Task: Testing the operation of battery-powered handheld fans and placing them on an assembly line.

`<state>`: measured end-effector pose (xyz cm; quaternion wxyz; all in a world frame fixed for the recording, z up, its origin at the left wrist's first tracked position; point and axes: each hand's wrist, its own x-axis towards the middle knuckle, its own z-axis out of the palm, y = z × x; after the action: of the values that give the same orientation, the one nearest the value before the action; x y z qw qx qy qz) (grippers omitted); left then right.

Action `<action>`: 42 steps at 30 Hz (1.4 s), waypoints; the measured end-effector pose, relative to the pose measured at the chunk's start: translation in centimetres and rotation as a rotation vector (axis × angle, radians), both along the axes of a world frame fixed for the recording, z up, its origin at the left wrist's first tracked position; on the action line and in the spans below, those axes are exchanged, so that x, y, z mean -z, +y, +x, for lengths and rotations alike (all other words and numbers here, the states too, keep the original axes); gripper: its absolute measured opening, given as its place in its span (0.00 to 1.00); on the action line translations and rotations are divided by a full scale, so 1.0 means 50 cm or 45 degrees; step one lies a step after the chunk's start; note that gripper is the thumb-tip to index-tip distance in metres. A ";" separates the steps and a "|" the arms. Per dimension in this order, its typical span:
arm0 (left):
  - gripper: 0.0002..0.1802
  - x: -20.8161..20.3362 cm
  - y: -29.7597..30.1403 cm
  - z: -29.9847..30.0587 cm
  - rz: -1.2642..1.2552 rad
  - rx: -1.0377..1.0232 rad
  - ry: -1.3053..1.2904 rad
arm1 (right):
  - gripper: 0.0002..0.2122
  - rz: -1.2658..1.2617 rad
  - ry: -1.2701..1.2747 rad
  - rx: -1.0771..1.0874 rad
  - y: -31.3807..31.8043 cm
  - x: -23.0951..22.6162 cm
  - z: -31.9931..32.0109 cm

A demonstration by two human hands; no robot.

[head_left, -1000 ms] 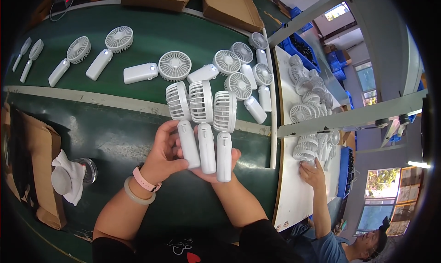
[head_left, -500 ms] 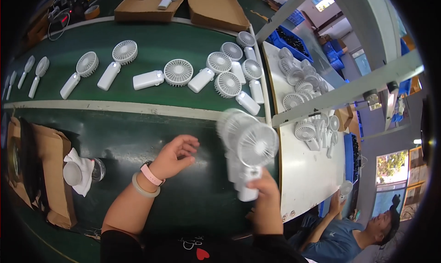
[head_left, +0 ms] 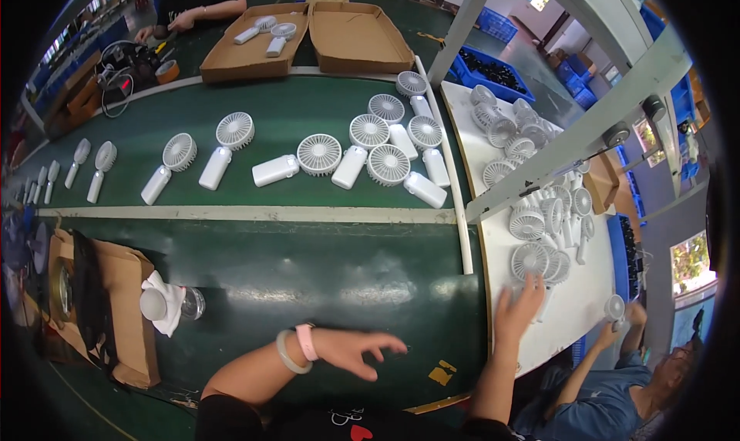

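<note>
My right hand (head_left: 518, 310) is over the near left edge of a white table (head_left: 501, 342), its fingers stretched out and apart. Right by the fingertips lies a small cluster of white handheld fans (head_left: 530, 262); whether the fingers touch them I cannot tell. My left hand (head_left: 358, 352), with a pink band (head_left: 307, 341) on its wrist, hovers open and empty above the dark green bench (head_left: 324, 260). Beyond it, more white handheld fans (head_left: 318, 155) lie along the green belt (head_left: 285, 106), bunched together toward its right end.
A white metal post (head_left: 578, 144) slants over the white table. Opened cardboard boxes (head_left: 362, 44) stand behind the belt. A clear jar with a white cloth (head_left: 169, 306) sits at left by a cardboard box (head_left: 127, 310). At lower right a co-worker (head_left: 609, 395) holds another fan.
The fans in my right hand have gone from it, and that hand has moved right to the white table. My left hand has shifted right. The view has tilted up, showing another person behind.
</note>
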<state>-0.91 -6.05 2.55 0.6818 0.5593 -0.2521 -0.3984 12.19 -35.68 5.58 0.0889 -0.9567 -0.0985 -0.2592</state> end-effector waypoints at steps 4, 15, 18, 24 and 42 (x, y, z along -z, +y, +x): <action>0.41 0.013 -0.018 0.006 0.505 -0.202 -0.774 | 0.23 0.399 0.357 -0.705 0.220 -0.007 0.051; 0.34 0.046 0.350 0.288 2.191 -1.416 -0.862 | 0.28 -0.230 0.562 -0.331 0.418 0.080 0.271; 0.30 0.041 0.361 0.291 2.133 -1.353 -0.943 | 0.31 -0.331 0.532 -0.359 0.397 0.055 0.281; 0.31 0.016 0.358 0.262 2.130 -1.241 -1.088 | 0.28 -0.106 0.358 -0.446 0.393 -0.019 0.218; 0.32 -0.008 0.141 0.065 -1.245 -0.934 0.322 | 0.31 2.765 2.385 -1.515 0.463 0.057 0.003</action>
<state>2.37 1.02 2.96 0.9760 0.1811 -0.1141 -0.0400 12.36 -12.51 2.71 0.8294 -0.0739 -0.1335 0.5374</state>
